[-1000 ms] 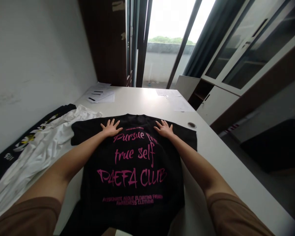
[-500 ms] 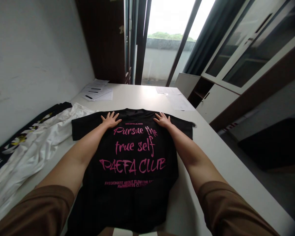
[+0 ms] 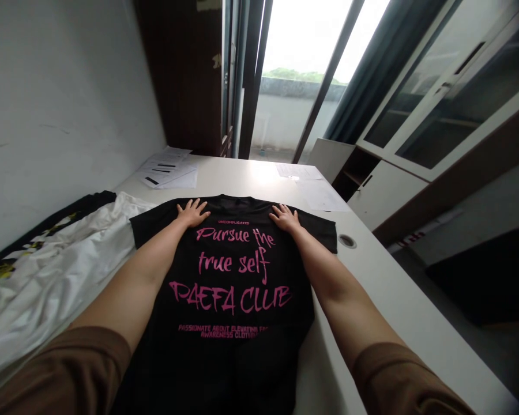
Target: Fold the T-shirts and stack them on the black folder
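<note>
left hand (image 3: 192, 214) + right hand (image 3: 285, 219): palms down, fingers spread, gripping nothing | black T-shirt (image 3: 216, 369): under both, laid out on white tabletop (image 3: 380, 276) | white garment (image 3: 80, 253): to its left

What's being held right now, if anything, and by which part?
Nothing is held: left grip and right grip rest open on the shirt, near its top.

I have both forearms (image 3: 125, 276) bare and stretched ahead, angling inward. Left hand (image 3: 192, 214): palm down, fingers (image 3: 195, 204) splayed. Right hand (image 3: 285, 218): likewise, about level with the left, apart from it.
</note>
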A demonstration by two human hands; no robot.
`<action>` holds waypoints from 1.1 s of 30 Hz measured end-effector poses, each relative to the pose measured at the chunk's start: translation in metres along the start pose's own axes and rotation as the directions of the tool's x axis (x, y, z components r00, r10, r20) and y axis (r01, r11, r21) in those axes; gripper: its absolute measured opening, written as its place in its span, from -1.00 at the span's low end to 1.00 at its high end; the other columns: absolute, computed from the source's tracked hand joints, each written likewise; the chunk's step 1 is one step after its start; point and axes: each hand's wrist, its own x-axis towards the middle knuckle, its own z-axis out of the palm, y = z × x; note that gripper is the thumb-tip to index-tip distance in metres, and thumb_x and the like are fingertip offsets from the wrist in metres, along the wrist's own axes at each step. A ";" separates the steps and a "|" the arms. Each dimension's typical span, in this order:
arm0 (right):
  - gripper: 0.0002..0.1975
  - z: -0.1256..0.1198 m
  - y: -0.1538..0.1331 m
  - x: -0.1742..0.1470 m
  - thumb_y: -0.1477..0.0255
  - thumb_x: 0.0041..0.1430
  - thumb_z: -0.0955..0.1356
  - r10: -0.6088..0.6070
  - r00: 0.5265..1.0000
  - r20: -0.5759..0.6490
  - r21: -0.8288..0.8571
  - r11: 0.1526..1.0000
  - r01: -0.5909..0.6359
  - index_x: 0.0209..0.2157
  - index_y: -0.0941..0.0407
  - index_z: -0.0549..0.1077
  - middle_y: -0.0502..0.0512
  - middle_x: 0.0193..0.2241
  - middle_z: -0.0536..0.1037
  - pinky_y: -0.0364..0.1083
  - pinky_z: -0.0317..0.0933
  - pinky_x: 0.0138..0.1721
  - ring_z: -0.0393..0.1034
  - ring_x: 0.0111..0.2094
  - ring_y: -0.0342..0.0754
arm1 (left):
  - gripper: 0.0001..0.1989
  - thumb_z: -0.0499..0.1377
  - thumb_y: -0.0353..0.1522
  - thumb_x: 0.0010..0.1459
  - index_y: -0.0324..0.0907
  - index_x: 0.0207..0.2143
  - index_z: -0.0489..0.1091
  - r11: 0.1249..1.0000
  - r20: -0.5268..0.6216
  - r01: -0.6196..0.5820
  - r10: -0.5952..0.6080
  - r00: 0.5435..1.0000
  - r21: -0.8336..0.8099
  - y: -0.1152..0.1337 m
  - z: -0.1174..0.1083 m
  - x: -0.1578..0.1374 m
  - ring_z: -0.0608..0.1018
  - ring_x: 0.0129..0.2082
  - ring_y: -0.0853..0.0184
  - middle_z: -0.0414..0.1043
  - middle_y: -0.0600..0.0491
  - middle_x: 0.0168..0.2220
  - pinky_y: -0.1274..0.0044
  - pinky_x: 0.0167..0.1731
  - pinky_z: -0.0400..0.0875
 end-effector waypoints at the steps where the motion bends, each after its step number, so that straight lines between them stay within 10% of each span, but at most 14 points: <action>1: -0.32 -0.004 -0.006 -0.006 -0.01 0.45 0.09 -0.014 1.000 -0.015 0.002 1.000 0.015 0.46 -0.03 0.05 0.17 0.49 -0.10 0.33 -0.34 0.40 -0.29 0.48 0.16 | -0.26 -0.21 0.11 0.36 0.07 0.48 -0.04 1.000 -0.014 -0.003 0.003 1.000 -0.002 0.002 -0.004 -0.002 -0.14 0.48 -0.13 -0.23 -0.05 0.52 -0.26 0.25 -0.23; 5: -0.45 -0.016 -0.041 -0.069 0.13 0.43 0.24 -0.249 0.944 -0.215 0.068 0.961 0.269 0.33 0.06 0.31 0.21 0.41 0.16 0.20 -0.23 0.42 -0.02 0.42 0.15 | -0.33 -0.21 -0.02 0.43 -0.09 0.45 0.05 0.998 -0.070 -0.070 0.069 0.995 0.000 0.016 -0.012 -0.034 -0.09 0.49 -0.01 -0.16 -0.10 0.51 -0.11 0.34 -0.23; 9: -0.62 -0.019 -0.067 -0.192 0.19 0.46 0.23 -0.588 0.783 -0.200 0.349 0.704 0.618 0.11 0.02 0.52 0.13 0.04 0.57 0.02 0.23 0.18 0.44 0.08 0.04 | -0.47 -0.04 -0.11 0.42 -0.05 0.34 0.26 0.970 -0.076 -0.244 0.243 0.967 -0.005 0.035 -0.008 -0.122 0.06 0.45 0.11 0.04 -0.03 0.46 0.07 0.40 -0.12; 14: -0.50 -0.020 -0.071 -0.349 0.16 0.36 0.36 -0.777 0.628 -0.044 0.468 0.539 0.700 0.26 -0.02 0.39 0.14 -0.05 0.56 0.02 0.29 0.02 0.44 -0.05 0.05 | -0.61 0.08 -0.22 0.39 -0.03 0.22 0.39 0.716 -0.075 -0.677 0.675 0.734 -0.172 0.042 -0.009 -0.290 0.34 0.29 0.18 0.30 -0.04 0.30 0.26 0.33 0.15; 18: -0.14 -0.019 -0.063 -0.415 0.11 0.11 0.51 -0.748 0.663 -0.003 0.326 0.626 0.708 0.38 -0.01 0.21 0.20 -0.01 0.48 0.12 0.22 0.04 0.34 -0.05 0.14 | -0.73 0.13 -0.30 0.34 -0.03 0.06 0.46 0.721 -0.009 -0.666 0.677 0.736 -0.192 0.029 -0.026 -0.393 0.48 0.05 0.20 0.44 -0.02 0.08 0.36 0.11 0.35; 22: -0.62 -0.004 -0.056 -0.444 0.42 0.12 0.42 -0.718 0.690 -0.091 0.203 0.665 0.719 0.01 0.04 0.48 0.18 -0.18 0.45 0.13 0.21 -0.04 0.31 -0.14 0.13 | -0.71 0.25 -0.17 0.25 -0.03 -0.02 0.47 0.767 0.097 -0.629 0.641 0.762 -0.129 0.011 -0.042 -0.453 0.49 -0.16 0.18 0.47 0.00 -0.11 0.37 -0.06 0.34; 27: -0.86 0.003 -0.039 -0.464 0.54 0.13 0.29 -0.551 0.769 -0.324 0.479 0.606 0.635 -0.26 0.02 0.35 0.20 -0.12 0.47 0.10 0.30 -0.10 0.36 -0.11 0.12 | -0.63 0.36 -0.15 0.06 -0.03 -0.09 0.48 0.794 0.055 -0.605 0.607 0.793 -0.059 -0.006 -0.037 -0.488 0.48 -0.14 0.11 0.48 0.00 -0.13 0.33 -0.05 0.33; 29: -0.91 -0.001 -0.028 -0.469 0.50 0.17 0.30 -0.507 0.800 -0.321 0.598 0.547 0.586 -0.28 0.02 0.33 0.18 -0.12 0.51 0.13 0.31 -0.01 0.40 -0.04 0.13 | -0.86 0.24 -0.22 0.20 -0.05 -0.23 0.49 0.821 0.007 -0.564 0.567 0.824 -0.087 -0.018 -0.031 -0.490 0.49 -0.16 0.14 0.50 0.00 -0.20 0.34 -0.04 0.34; 33: -0.86 -0.009 -0.005 -0.478 0.37 0.18 0.38 -0.415 0.881 -0.228 0.699 0.560 0.444 -0.23 0.02 0.36 0.13 -0.21 0.55 0.15 0.31 0.08 0.44 -0.12 0.12 | -0.67 0.00 -0.15 0.35 -0.06 -0.19 0.52 0.852 -0.093 -0.364 0.356 0.930 -0.377 -0.056 -0.022 -0.488 0.54 -0.16 0.17 0.55 -0.01 -0.18 0.41 -0.08 0.43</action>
